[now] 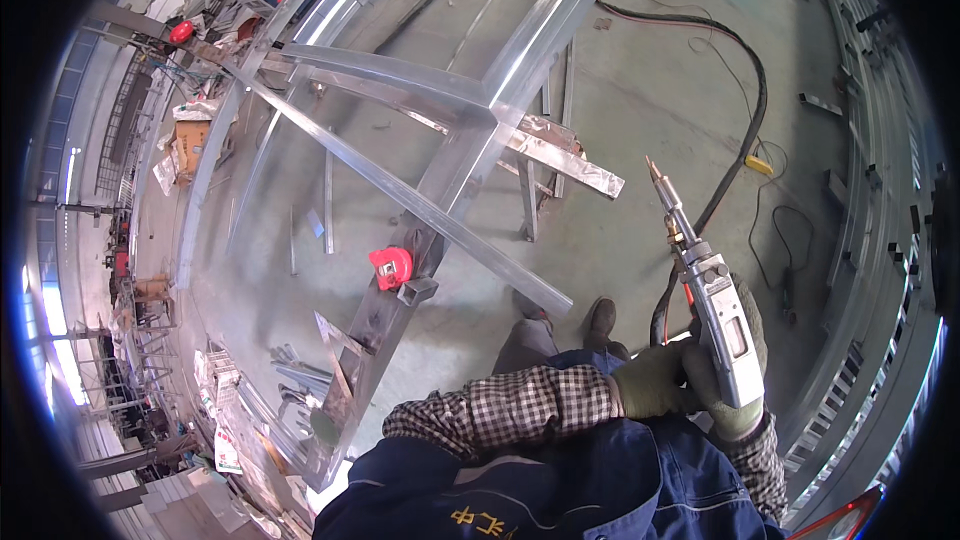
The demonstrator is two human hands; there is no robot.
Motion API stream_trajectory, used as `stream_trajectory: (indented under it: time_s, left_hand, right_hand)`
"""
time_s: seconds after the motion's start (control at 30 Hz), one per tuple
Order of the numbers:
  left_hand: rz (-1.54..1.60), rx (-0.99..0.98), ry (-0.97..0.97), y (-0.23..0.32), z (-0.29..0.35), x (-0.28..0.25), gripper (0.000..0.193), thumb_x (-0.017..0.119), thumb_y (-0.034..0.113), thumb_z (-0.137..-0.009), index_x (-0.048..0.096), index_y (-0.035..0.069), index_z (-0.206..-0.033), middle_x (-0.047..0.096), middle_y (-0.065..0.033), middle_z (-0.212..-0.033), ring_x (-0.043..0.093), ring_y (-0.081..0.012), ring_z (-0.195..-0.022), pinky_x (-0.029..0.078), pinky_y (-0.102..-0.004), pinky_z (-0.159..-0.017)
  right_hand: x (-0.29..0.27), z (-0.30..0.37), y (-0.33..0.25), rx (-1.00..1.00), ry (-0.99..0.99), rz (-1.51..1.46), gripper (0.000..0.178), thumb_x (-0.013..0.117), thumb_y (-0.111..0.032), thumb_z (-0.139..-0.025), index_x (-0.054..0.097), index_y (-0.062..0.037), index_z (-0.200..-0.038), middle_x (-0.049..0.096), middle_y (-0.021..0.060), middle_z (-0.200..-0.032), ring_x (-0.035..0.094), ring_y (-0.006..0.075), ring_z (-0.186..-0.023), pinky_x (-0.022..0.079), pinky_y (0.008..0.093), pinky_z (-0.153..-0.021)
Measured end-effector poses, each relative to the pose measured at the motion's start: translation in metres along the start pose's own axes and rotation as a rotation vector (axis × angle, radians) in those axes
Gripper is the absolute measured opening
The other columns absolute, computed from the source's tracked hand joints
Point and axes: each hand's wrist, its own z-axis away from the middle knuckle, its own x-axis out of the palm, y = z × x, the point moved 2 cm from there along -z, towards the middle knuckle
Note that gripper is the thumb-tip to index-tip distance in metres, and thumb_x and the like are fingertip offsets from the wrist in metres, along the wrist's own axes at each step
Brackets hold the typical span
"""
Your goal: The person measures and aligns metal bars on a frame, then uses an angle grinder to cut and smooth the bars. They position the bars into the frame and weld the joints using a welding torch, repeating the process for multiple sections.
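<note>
Both gloved hands grip the welding gun (722,325): right hand (745,380) wraps the handle with fingers fully closed, and left hand (655,380) closes against its near side. The gun is clear of the steel frame (470,155), nozzle raised. The hose (740,140) trails on the floor beside the frame; judged risk: snagging a foot and jerking the gun.

You're in a metal fabrication workshop: a welded steel frame (440,180) stands over a concrete floor (650,90), cables (745,130) trail across it, steel offcuts (300,375) lie stacked, and a welding torch (705,290) is at hand.
</note>
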Motion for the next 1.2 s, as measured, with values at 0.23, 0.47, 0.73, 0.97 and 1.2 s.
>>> stream_trajectory:
  time_s: [0.23, 0.47, 0.73, 0.97, 1.2]
  left_hand:
    - [-0.620, -0.012, -0.103, 0.047, 0.051, -0.093, 0.036, 0.071, 0.034, -0.102, 0.072, 0.003, -0.122, 0.077, -0.0205, -0.110, 0.078, -0.0363, -0.104, 0.060, -0.0487, -0.093]
    - [-0.806, 0.092, 0.408, 0.112, 0.145, -0.263, 0.038, 0.086, 0.027, -0.094, 0.075, 0.007, -0.125, 0.078, -0.0117, -0.102, 0.079, -0.0291, -0.092, 0.064, -0.0413, -0.084]
    - [-1.412, 0.109, -0.046, 0.049, 0.118, -0.259, 0.073, 0.085, 0.046, -0.084, 0.065, 0.009, -0.145, 0.071, -0.0074, -0.130, 0.067, -0.0274, -0.126, 0.045, -0.0446, -0.118]
    - [-1.351, 0.056, -0.153, 0.036, 0.130, -0.257, 0.064, 0.088, 0.040, -0.082, 0.069, 0.012, -0.137, 0.073, -0.0017, -0.119, 0.070, -0.0221, -0.110, 0.052, -0.0422, -0.100]
    - [-1.345, -0.070, -0.378, 0.042, 0.135, -0.254, 0.055, 0.081, 0.046, -0.090, 0.071, 0.013, -0.132, 0.074, -0.0037, -0.115, 0.071, -0.0242, -0.113, 0.053, -0.0440, -0.102]
  right_hand:
    - [0.066, -0.043, -0.003, 0.090, -0.115, -0.297, 0.076, 0.085, -0.039, -0.096, 0.056, 0.0020, -0.153, 0.076, 0.0107, -0.111, 0.076, 0.0207, -0.090, 0.062, 0.0339, -0.084]
    - [0.131, -0.064, 0.013, 0.179, -0.136, -0.250, 0.065, 0.082, -0.020, -0.094, 0.061, 0.0006, -0.152, 0.073, 0.0160, -0.129, 0.077, 0.0262, -0.096, 0.061, 0.0373, -0.084]
    - [0.157, -0.074, 0.042, 0.304, -0.089, -0.198, 0.074, 0.085, -0.014, -0.094, 0.053, 0.0008, -0.160, 0.077, 0.0078, -0.111, 0.075, 0.0163, -0.098, 0.061, 0.0342, -0.089]
    - [0.142, -0.100, 0.060, 0.327, -0.068, -0.033, 0.068, 0.086, -0.016, -0.094, 0.057, 0.0004, -0.153, 0.074, 0.0066, -0.099, 0.072, 0.0161, -0.088, 0.060, 0.0327, -0.082]
    - [0.139, -0.126, 0.062, 0.275, -0.103, 0.079, 0.045, 0.081, -0.022, -0.103, 0.069, 0.0008, -0.140, 0.077, 0.0130, -0.121, 0.076, 0.0238, -0.105, 0.059, 0.0341, -0.093]
